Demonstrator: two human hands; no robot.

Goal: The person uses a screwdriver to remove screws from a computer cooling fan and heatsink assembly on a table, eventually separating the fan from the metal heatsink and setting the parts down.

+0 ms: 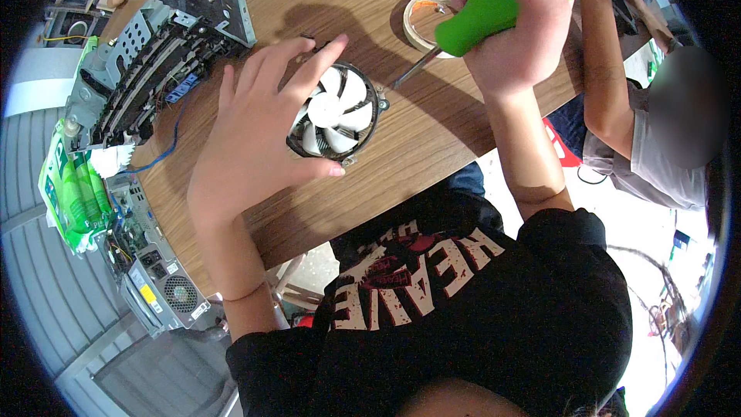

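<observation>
A round computer cooling fan [325, 110] with white blades and a dark frame lies on the wooden table. My left hand [248, 127] spans it from the left, fingers at its far edge and thumb at its near edge, closed round the frame. The hand hides the fan's left side. My right hand [519, 54] is raised to the right, wrapped round the green handle of a screwdriver [485, 14]. Its thin metal shaft slants down to the left. The tip appears close to a screw lug on the fan's right side; whether they touch, I cannot tell.
A tape roll [410, 25] lies behind the screwdriver. At the left stand an opened metal machine chassis [135, 50], a blue cable [176, 127], a green plastic package [77, 193] and a power supply [166, 286]. Another person's arm [606, 85] is at the right edge.
</observation>
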